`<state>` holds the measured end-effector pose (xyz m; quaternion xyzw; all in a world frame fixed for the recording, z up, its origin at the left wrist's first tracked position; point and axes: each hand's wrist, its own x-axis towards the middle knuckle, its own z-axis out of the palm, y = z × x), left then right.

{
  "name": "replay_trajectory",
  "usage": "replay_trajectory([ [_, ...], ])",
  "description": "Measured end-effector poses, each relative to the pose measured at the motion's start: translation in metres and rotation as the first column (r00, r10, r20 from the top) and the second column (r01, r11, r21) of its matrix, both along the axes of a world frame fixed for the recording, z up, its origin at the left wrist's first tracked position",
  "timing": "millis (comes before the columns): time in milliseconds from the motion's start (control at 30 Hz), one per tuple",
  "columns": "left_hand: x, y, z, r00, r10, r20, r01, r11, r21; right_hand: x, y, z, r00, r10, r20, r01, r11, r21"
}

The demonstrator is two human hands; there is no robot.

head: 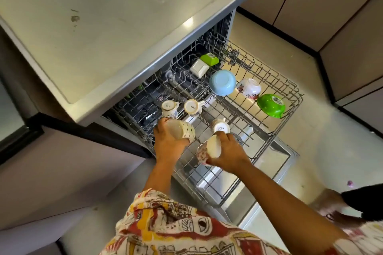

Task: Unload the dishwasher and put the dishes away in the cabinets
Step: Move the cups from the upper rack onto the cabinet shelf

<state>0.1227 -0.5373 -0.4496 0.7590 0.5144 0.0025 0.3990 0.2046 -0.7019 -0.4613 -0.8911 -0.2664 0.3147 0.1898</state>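
Scene: A person leans over the pulled-out dishwasher rack (295,97) at centre frame, with a mug in each hand.
Left hand: The left hand (166,144) has its fingers curled round a spotted mug (183,132), held just above the rack's near-left wires.
Right hand: The right hand (230,151) grips a floral mug (208,149) just right of the first, clear of the wires.
Which way they point: Both mugs lie tipped on their sides, long axes running roughly left to right across the frame. The spotted mug's mouth faces left and up at the camera, the floral one's right and up. Their bases are turned toward each other. The handles are hidden.
Still loaded: Three upturned mugs (192,106) stand just beyond the hands. A blue bowl (222,82), a flowered bowl (248,88) and a green bowl (270,104) sit at right.
Doing it well: Probably best to lift both mugs straight up, keep them apart so they do not knock, and tip out any pooled water over the rack before turning toward the cabinets.
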Motion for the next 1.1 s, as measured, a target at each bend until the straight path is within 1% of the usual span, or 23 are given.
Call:
replay_trajectory([
  [67, -0.015, -0.001, 0.017, 0.994, 0.036, 0.101, -0.038, 0.999, 0.027, -0.002, -0.002, 0.015, 0.998, -0.065, 0.01, 0.064, 0.997, 0.053],
  [133, -0.034, -0.001, 0.04, 0.978, 0.102, 0.181, -0.107, 0.994, 0.018, -0.008, -0.004, 0.031, 0.993, -0.118, 0.025, 0.114, 0.986, 0.123],
  [267, -0.082, 0.0, 0.09, 0.912, 0.265, 0.313, -0.254, 0.964, -0.078, -0.033, -0.005, 0.073, 0.977, -0.212, 0.025, 0.195, 0.933, 0.303],
  [333, -0.11, 0.003, 0.116, 0.855, 0.328, 0.402, -0.305, 0.945, -0.12, -0.053, -0.005, 0.099, 0.961, -0.273, -0.038, 0.264, 0.869, 0.418],
  [367, -0.123, 0.006, 0.129, 0.826, 0.349, 0.443, -0.327, 0.936, -0.126, -0.062, -0.003, 0.111, 0.95, -0.296, -0.102, 0.307, 0.823, 0.478],
  [433, -0.153, 0.013, 0.158, 0.755, 0.379, 0.536, -0.362, 0.921, -0.142, -0.085, 0.005, 0.14, 0.915, -0.305, -0.265, 0.404, 0.678, 0.614],
  [467, -0.172, 0.017, 0.177, 0.711, 0.385, 0.589, -0.374, 0.916, -0.148, -0.101, 0.012, 0.161, 0.893, -0.277, -0.356, 0.451, 0.575, 0.683],
  [533, -0.198, 0.024, 0.212, 0.626, 0.415, 0.66, -0.398, 0.898, -0.186, -0.124, 0.028, 0.192, 0.827, -0.175, -0.535, 0.556, 0.397, 0.73],
  [567, -0.211, 0.027, 0.228, 0.566, 0.423, 0.707, -0.403, 0.891, -0.21, -0.135, 0.036, 0.206, 0.8, -0.112, -0.589, 0.589, 0.335, 0.735],
  [667, -0.26, 0.04, 0.285, 0.361, 0.438, 0.823, -0.419, 0.865, -0.276, -0.178, 0.069, 0.259, 0.743, 0.079, -0.665, 0.641, 0.203, 0.74],
  [700, -0.273, 0.045, 0.302, 0.321, 0.428, 0.845, -0.424, 0.863, -0.276, -0.189, 0.081, 0.274, 0.72, 0.144, -0.679, 0.658, 0.17, 0.734],
  [833, -0.331, 0.061, 0.367, 0.19, 0.343, 0.92, -0.468, 0.855, -0.222, -0.238, 0.125, 0.333, 0.618, 0.357, -0.7, 0.713, 0.12, 0.691],
  [933, -0.371, 0.068, 0.409, 0.142, 0.261, 0.955, -0.506, 0.848, -0.157, -0.273, 0.152, 0.376, 0.561, 0.492, -0.665, 0.716, 0.114, 0.688],
  [1000, -0.394, 0.073, 0.431, 0.131, 0.206, 0.97, -0.542, 0.834, -0.104, -0.296, 0.166, 0.404, 0.513, 0.581, -0.632, 0.724, 0.104, 0.682],
  [1100, -0.419, 0.09, 0.462, 0.155, 0.128, 0.98, -0.595, 0.804, -0.011, -0.32, 0.188, 0.441, 0.431, 0.692, -0.579, 0.75, 0.082, 0.656],
])
